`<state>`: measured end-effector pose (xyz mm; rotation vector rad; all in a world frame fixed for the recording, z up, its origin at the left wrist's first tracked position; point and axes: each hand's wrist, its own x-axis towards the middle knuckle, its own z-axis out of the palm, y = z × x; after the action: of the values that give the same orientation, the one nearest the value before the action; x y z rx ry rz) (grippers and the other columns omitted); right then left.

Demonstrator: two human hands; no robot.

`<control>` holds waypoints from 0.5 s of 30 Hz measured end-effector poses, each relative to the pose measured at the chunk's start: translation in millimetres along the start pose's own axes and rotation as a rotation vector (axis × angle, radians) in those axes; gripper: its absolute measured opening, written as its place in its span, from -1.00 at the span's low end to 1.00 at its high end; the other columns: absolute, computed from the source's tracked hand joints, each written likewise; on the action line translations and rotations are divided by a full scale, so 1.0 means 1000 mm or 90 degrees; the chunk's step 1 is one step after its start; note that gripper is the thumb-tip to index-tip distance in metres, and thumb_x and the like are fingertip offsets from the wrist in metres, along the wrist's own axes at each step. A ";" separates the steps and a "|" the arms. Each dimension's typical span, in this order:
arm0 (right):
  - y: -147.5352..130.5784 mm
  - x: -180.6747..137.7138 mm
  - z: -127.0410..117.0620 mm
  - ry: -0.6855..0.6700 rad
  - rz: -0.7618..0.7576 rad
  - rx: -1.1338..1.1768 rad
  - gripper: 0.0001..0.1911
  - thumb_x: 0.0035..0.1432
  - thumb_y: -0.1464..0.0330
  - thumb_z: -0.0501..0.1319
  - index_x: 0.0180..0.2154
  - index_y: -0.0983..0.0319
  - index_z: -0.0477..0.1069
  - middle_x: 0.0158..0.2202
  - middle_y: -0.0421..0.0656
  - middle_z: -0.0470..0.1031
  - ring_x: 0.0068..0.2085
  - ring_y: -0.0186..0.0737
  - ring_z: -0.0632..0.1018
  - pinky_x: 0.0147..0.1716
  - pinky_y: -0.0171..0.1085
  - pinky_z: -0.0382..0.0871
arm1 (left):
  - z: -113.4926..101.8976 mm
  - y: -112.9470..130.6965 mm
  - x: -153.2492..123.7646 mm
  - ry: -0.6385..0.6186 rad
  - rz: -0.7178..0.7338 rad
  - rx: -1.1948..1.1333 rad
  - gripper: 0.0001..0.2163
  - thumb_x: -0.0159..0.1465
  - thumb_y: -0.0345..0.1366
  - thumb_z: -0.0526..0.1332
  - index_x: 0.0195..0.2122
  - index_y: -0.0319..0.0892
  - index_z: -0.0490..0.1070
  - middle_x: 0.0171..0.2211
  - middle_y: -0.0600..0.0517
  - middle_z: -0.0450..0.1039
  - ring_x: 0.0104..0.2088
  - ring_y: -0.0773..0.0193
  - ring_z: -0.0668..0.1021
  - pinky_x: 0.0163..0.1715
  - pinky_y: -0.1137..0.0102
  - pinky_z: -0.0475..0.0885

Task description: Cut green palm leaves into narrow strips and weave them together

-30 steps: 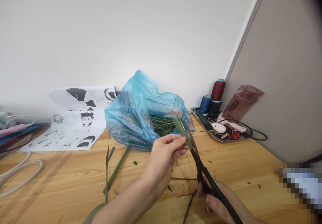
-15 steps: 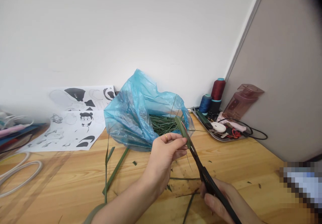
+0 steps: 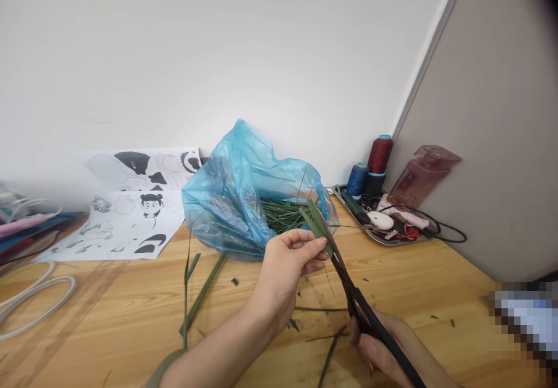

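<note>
Between thumb and fingers, my left hand (image 3: 292, 254) pinches a short green leaf strip (image 3: 317, 224) whose upper end fans into two tips. My right hand (image 3: 383, 341) is wrapped around the handles of black scissors (image 3: 349, 289). Their blades point up and away, lying along the right edge of the strip beside my left fingertips; how far apart the blades are is hard to see. Just behind, a blue plastic bag (image 3: 222, 202) gapes toward me with many green strips (image 3: 281, 216) inside.
Loose leaf pieces (image 3: 203, 295) and small scraps lie on the wooden table (image 3: 131, 318). Printed drawings (image 3: 131, 225) and a white cable (image 3: 65, 295) are at left. On the right stand a metal tray (image 3: 366, 234) of small items, thread spools (image 3: 379, 155) and a pink bottle (image 3: 425, 175).
The held leaf strip now shows two separate tips at its top, where it looked like one narrow piece. Both hands have kept nearly the same position.
</note>
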<state>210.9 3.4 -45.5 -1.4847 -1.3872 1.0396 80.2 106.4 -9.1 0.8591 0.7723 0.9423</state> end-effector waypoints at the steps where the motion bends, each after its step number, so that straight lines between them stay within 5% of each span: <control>1: -0.001 0.001 0.000 -0.020 0.002 0.016 -0.62 -0.05 0.02 0.06 -0.50 0.19 0.37 -0.55 -0.18 0.33 -0.51 -0.20 0.34 -0.53 -0.34 0.24 | 0.000 0.000 0.000 -0.001 0.006 0.012 -0.87 -0.04 -0.33 0.28 -0.52 -0.28 0.35 -0.61 0.07 0.40 -0.55 0.46 0.45 -0.51 0.59 0.35; 10: 0.041 0.011 -0.006 -0.148 -0.037 0.026 -0.61 -0.03 0.02 0.05 -0.54 0.23 0.23 -0.62 -0.27 0.12 -0.59 -0.35 0.19 -0.63 -0.42 0.08 | 0.001 0.004 0.000 0.005 0.001 0.069 -0.88 -0.03 -0.35 0.26 -0.50 -0.30 0.40 -0.58 0.04 0.39 -0.53 0.45 0.44 -0.53 0.58 0.35; 15: 0.037 0.009 -0.003 -0.148 -0.031 0.044 -0.56 -0.04 -0.02 0.02 -0.53 0.25 0.21 -0.62 -0.27 0.10 -0.58 -0.38 0.17 -0.64 -0.43 0.03 | 0.002 0.006 -0.001 0.010 -0.004 0.083 -0.88 -0.03 -0.34 0.25 -0.52 -0.30 0.40 -0.59 0.04 0.36 -0.54 0.44 0.41 -0.56 0.57 0.34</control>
<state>225.7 10.3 -80.0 -1.3057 -1.5243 1.2480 78.9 107.1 -2.6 0.9627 0.8572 0.9013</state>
